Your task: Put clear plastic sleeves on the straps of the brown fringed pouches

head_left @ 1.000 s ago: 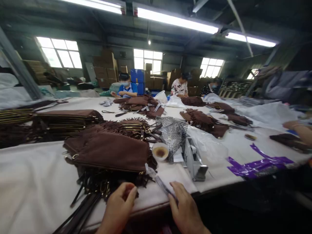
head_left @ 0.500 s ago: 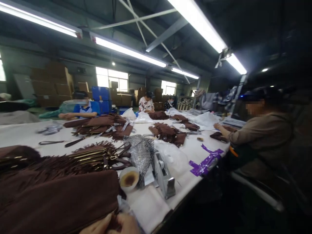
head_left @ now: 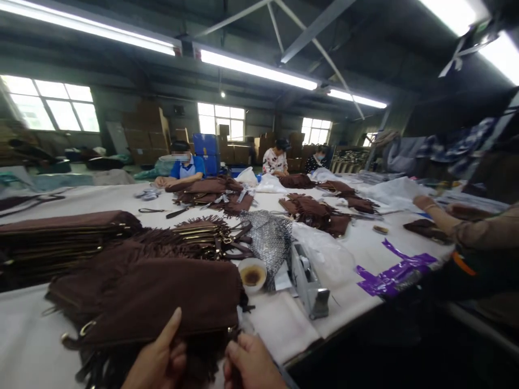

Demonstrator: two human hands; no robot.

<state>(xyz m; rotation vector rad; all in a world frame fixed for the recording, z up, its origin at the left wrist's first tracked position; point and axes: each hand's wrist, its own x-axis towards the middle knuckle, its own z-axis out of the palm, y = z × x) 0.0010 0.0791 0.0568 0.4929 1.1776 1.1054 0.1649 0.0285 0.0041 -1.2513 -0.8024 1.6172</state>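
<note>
A dark brown fringed bag (head_left: 174, 292) lies on top of a pile in front of me, its zipped edge facing me. My left hand (head_left: 156, 354) is at that edge, one digit stretched over the cloth and the others loosely curled below. At the bag's right corner my right hand (head_left: 251, 359) has its fingers pinched together, close to a small metal glint. Whatever sits between those fingertips is hidden. Gold-coloured hardware (head_left: 87, 328) shows at the bag's left end.
Beyond the bag stand a white bowl of brown liquid (head_left: 253, 275), a tape dispenser (head_left: 310, 289) and bubble wrap (head_left: 267, 237). Stacked brown bags (head_left: 68, 224) lie left. Purple plastic (head_left: 395, 273) lies near the table's right edge. A co-worker's arm (head_left: 478, 229) reaches in from the right.
My view has swung left and both hands show more fully. They were close together at the bag's edge; now they are apart, the left one with a digit extended over the cloth.
</note>
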